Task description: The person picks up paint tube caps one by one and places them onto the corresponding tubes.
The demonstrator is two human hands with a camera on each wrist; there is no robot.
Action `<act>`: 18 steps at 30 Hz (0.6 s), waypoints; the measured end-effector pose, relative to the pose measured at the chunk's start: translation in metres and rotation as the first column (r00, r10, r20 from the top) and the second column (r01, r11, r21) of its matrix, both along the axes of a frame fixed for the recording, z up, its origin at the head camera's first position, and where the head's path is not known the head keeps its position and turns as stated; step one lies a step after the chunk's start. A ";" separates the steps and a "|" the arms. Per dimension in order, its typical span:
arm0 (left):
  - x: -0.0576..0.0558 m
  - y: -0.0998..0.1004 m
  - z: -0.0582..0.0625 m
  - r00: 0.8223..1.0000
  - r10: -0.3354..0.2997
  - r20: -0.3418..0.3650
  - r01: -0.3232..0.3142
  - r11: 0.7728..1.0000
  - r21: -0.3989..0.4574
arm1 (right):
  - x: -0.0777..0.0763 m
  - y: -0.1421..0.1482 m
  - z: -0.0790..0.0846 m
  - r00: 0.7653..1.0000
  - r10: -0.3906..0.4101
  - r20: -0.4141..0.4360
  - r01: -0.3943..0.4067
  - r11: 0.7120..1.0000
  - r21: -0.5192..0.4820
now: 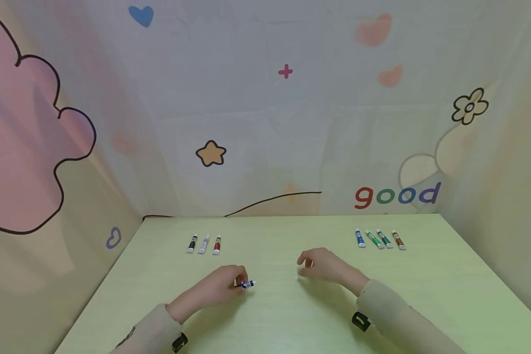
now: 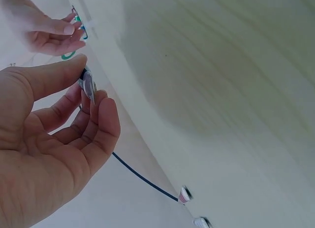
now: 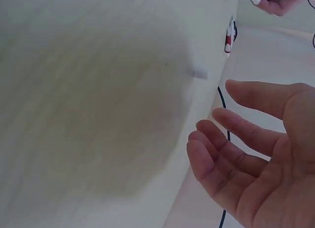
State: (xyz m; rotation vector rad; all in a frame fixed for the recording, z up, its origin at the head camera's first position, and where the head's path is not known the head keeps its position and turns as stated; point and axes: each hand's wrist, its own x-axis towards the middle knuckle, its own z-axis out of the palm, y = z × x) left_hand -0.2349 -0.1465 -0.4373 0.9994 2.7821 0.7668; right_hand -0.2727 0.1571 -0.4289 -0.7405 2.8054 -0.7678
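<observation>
My left hand (image 1: 219, 285) pinches a small paint tube (image 1: 248, 284) with a dark blue and white label between thumb and fingers, above the table. In the left wrist view the tube (image 2: 88, 86) pokes out past the fingertips. My right hand (image 1: 325, 266) hovers right of it with fingers loosely bent, and the right wrist view shows nothing between thumb and fingers. A tiny white thing (image 1: 296, 279) lies just below the right fingertips in the head view; what it is cannot be made out.
At the table's (image 1: 274, 324) back left lie a black paint tube (image 1: 191, 244), a white one (image 1: 204, 245) and a red one (image 1: 217, 245). Back right lie a blue tube (image 1: 360, 238), two green tubes (image 1: 374, 240) and a brown one (image 1: 398, 240). A printed curtain (image 1: 256, 98) hangs behind.
</observation>
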 end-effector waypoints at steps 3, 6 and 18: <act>0.003 -0.003 0.000 1.000 0.007 0.004 -0.007 1.000 0.008 | 0.003 -0.004 -0.004 1.000 0.027 0.014 -0.027 1.000 -0.001; 0.004 -0.004 0.001 1.000 0.007 0.000 -0.007 1.000 0.013 | 0.005 -0.007 -0.007 0.999 0.038 0.036 -0.037 0.999 -0.003; 0.007 -0.003 0.005 1.000 0.001 0.022 -0.002 0.999 0.051 | 0.006 -0.015 -0.014 0.994 0.105 0.014 -0.105 0.994 0.019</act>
